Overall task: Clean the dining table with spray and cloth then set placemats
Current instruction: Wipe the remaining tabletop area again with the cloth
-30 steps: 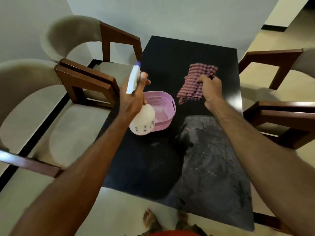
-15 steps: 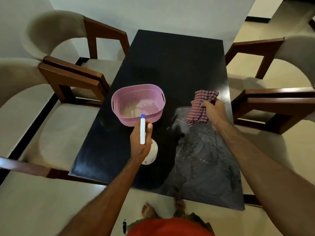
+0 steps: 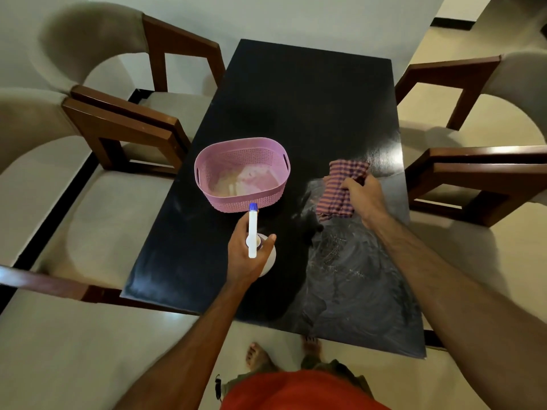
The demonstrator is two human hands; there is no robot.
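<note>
We are mid-wipe: our right hand grips the checked cloth, our left hand clasps the spray bottle. Next, we judge, spray the dry half of the table.

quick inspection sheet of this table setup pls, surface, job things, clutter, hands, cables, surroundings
surface: black dining table, smeared wipe marks over its near right part, far end dark and unmarked
job's things: white spray bottle with a blue tip, upright in the left hand; striped cloth bunched on the table near the right edge; placemats nothing seen
clutter: pink perforated basket on the table's left half, pale contents too blurred to name
hands: left hand grips the bottle; right hand holds the cloth against the table
cables: nothing seen
surroundings: wooden chairs with beige cushions, two on the left, two on the right; pale floor, bare feet below the near edge
</note>
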